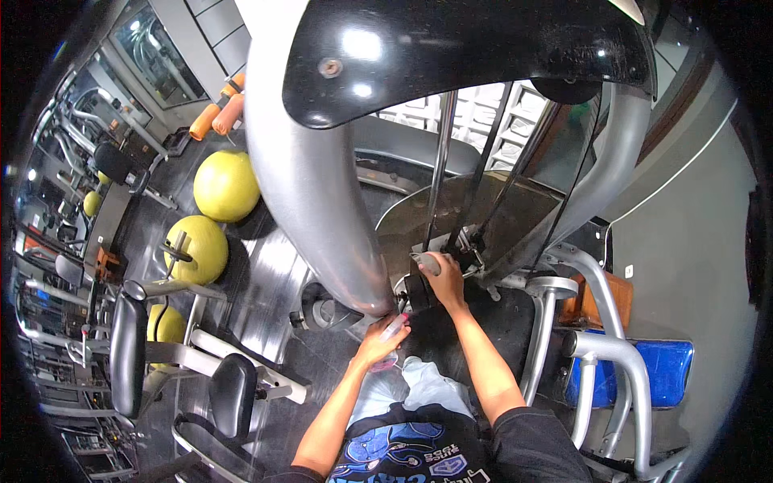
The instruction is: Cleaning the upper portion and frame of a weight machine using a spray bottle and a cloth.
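My left hand (379, 343) is closed around a clear plastic bottle (395, 326) with pink parts, seemingly a spray bottle. It is beside the lower end of a thick silver frame tube (320, 229) of a gym machine. A grey pad (430, 263), a cloth or sponge, is in the grip of my right hand (445, 282). That hand is at the base of the machine's guide rods (442, 163), close to a dark cylindrical part (416, 291). My fingers hide exactly where the pad touches.
A glossy black cover (459, 54) spans the machine overhead. Yellow exercise balls (226, 186) and a machine with black pads (128, 356) stand to the left. Silver tubes (610, 347), a blue padded seat (658, 371) and a grey wall (682, 253) are on the right.
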